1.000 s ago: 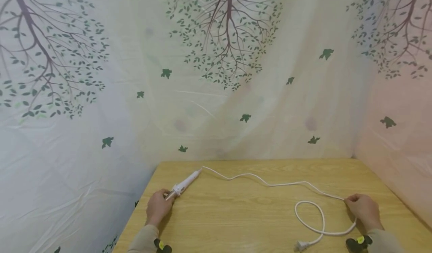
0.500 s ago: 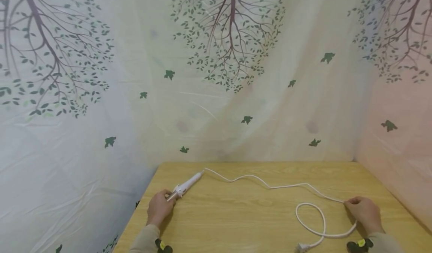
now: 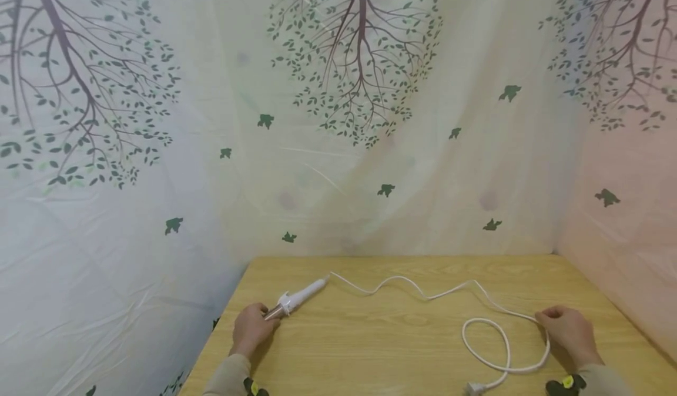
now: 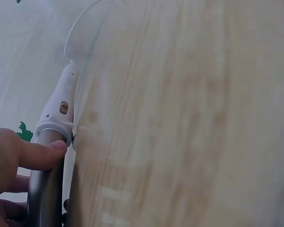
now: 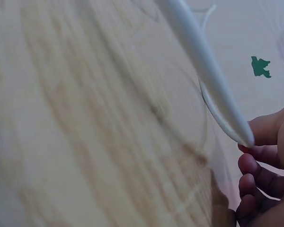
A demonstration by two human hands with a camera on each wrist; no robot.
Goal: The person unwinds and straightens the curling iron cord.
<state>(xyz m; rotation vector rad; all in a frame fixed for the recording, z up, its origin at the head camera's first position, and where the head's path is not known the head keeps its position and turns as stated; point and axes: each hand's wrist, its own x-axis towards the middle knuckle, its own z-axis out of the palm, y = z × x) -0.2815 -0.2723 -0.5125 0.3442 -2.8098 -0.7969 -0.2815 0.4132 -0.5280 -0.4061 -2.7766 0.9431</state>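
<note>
At the table's left, my left hand (image 3: 252,331) holds a curling iron (image 3: 308,293) by its metal barrel. Its white handle points away toward the back right. In the left wrist view the thumb lies along the dark barrel (image 4: 46,189), just below the white collar (image 4: 57,127). A white cord (image 3: 522,370) runs from the handle in waves across to my right hand (image 3: 570,332), which pinches it between thumb and fingertips. Beyond that hand the cord loops back and ends in a plug (image 3: 474,389) at the front. The right wrist view shows the cord bent double at the fingertips (image 5: 248,163).
The wooden table (image 3: 381,337) meets a pale curtain (image 3: 338,208) printed with trees and green birds at its back. Similar cloth hangs along the left and right sides. Dark bands with yellow marks (image 3: 567,381) sit at both wrists.
The curling iron has shifted slightly right and turned a little in my left hand. The cord has slackened into deeper waves, and its bend has shifted left at my right hand.
</note>
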